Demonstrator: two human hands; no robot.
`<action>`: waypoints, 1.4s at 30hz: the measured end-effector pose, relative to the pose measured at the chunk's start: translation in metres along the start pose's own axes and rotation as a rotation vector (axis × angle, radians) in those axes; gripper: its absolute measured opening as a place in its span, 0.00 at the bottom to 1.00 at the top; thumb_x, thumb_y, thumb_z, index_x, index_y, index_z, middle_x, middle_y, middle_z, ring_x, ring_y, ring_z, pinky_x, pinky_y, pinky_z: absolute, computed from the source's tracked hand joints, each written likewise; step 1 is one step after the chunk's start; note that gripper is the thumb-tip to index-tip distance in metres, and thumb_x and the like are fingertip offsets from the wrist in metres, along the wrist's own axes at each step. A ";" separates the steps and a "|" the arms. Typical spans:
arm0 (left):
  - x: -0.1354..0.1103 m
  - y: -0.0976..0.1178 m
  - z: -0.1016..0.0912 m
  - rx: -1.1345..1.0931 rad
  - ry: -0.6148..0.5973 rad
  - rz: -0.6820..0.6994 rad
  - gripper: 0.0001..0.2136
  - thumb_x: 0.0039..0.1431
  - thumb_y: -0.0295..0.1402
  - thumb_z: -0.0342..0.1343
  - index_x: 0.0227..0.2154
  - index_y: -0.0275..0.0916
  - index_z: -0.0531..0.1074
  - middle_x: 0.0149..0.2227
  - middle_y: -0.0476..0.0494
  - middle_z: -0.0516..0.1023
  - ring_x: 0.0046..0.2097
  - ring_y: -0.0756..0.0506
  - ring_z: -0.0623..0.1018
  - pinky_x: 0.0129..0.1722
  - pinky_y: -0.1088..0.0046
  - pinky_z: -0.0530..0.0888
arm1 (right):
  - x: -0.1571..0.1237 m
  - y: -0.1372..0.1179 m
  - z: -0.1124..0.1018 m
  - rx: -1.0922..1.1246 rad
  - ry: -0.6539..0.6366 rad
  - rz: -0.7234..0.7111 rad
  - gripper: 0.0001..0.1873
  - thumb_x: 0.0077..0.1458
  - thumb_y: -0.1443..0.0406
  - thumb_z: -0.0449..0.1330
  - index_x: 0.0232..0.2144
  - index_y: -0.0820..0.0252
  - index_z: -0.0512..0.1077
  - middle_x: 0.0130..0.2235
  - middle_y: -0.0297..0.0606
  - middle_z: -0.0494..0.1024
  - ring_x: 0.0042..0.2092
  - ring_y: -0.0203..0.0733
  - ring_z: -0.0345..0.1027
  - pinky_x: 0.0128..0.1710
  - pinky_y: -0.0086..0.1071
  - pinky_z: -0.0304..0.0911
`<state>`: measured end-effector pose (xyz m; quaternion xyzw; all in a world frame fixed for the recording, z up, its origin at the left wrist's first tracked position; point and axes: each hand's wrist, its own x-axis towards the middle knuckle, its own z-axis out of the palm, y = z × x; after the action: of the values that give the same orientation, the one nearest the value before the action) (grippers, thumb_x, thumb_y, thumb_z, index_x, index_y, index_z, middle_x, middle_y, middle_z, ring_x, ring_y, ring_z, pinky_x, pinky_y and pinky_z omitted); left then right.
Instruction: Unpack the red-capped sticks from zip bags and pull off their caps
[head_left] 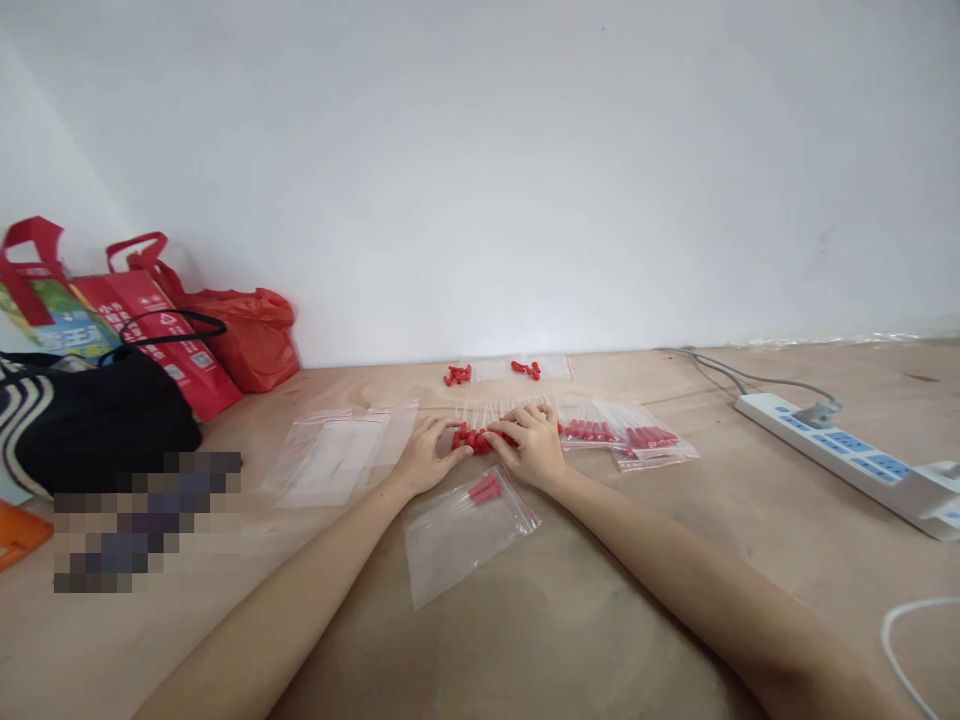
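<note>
A row of thin pale sticks with red ends lies in the middle of the wooden table. At its left edge rests my left hand, thumb and forefinger apart, fingertips touching the outer red ends. My right hand covers the right part of the row, its fingers bent over the red ends and partly hiding them. Just in front of both hands lies a clear zip bag with a few red-ended sticks at its upper edge.
Filled zip bags lie right of my hands, flat zip bags left. Loose red pieces lie near the wall. A white power strip with cables is at right. A black bag and red bags stand at left.
</note>
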<state>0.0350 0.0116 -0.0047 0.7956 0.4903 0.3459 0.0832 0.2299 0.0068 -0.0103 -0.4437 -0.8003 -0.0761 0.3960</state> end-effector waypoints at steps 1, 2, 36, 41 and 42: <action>-0.002 0.004 -0.002 0.019 0.058 0.009 0.14 0.50 0.40 0.55 0.38 0.40 0.68 0.40 0.44 0.71 0.45 0.43 0.69 0.46 0.64 0.67 | -0.004 0.001 -0.005 0.010 0.010 0.021 0.12 0.56 0.59 0.50 0.32 0.55 0.73 0.32 0.36 0.73 0.37 0.38 0.60 0.43 0.37 0.42; -0.006 0.008 -0.005 0.028 0.108 0.016 0.11 0.51 0.39 0.54 0.36 0.39 0.69 0.39 0.44 0.71 0.44 0.44 0.69 0.46 0.64 0.66 | -0.008 0.003 -0.010 0.024 0.013 0.035 0.11 0.55 0.61 0.51 0.32 0.56 0.73 0.31 0.36 0.72 0.37 0.37 0.60 0.42 0.37 0.43; -0.064 0.063 -0.015 -0.070 -0.383 0.081 0.21 0.53 0.39 0.51 0.50 0.42 0.61 0.46 0.41 0.70 0.47 0.43 0.69 0.47 0.64 0.66 | -0.043 -0.005 -0.045 0.299 -0.396 -0.015 0.18 0.41 0.48 0.61 0.31 0.51 0.74 0.26 0.31 0.71 0.33 0.36 0.61 0.38 0.34 0.47; -0.064 0.063 -0.015 -0.072 -0.397 0.081 0.21 0.53 0.40 0.51 0.51 0.43 0.61 0.48 0.42 0.69 0.49 0.43 0.69 0.49 0.63 0.66 | -0.043 -0.008 -0.042 0.292 -0.461 0.062 0.18 0.37 0.52 0.64 0.30 0.55 0.71 0.28 0.30 0.71 0.33 0.36 0.61 0.36 0.32 0.48; -0.063 0.063 -0.015 -0.070 -0.397 0.088 0.21 0.53 0.40 0.51 0.51 0.43 0.61 0.49 0.42 0.69 0.49 0.43 0.69 0.49 0.63 0.66 | -0.043 -0.009 -0.042 0.296 -0.467 0.074 0.16 0.37 0.53 0.65 0.28 0.57 0.71 0.27 0.30 0.71 0.33 0.36 0.61 0.35 0.32 0.48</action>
<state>0.0534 -0.0766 0.0068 0.8654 0.4169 0.2024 0.1908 0.2592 -0.0462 -0.0099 -0.4155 -0.8556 0.1604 0.2640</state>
